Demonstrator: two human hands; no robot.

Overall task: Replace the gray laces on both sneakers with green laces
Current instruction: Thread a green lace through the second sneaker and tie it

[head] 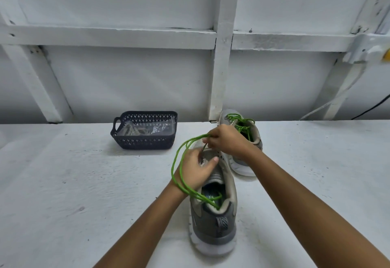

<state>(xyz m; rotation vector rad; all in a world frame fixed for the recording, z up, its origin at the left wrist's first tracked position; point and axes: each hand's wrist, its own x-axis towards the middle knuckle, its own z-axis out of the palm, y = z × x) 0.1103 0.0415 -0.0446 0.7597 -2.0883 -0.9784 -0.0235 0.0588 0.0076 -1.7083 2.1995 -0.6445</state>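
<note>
A gray sneaker (pixel 213 223) stands on the white table, heel toward me. My left hand (pixel 195 169) grips its tongue and eyelet area. My right hand (pixel 224 139) pinches a green lace (pixel 176 162) above the front of this shoe. The lace loops out to the left, crosses my left wrist and drops into the shoe opening. A second gray sneaker (pixel 245 141) stands behind my right hand, threaded with a green lace (pixel 240 123). My hands hide the eyelets of the near shoe.
A dark perforated basket (pixel 144 141) stands at the back left of the table, holding pale gray laces (pixel 132 129) and clear plastic. A white framed wall rises right behind the table. A cable hangs at the far right.
</note>
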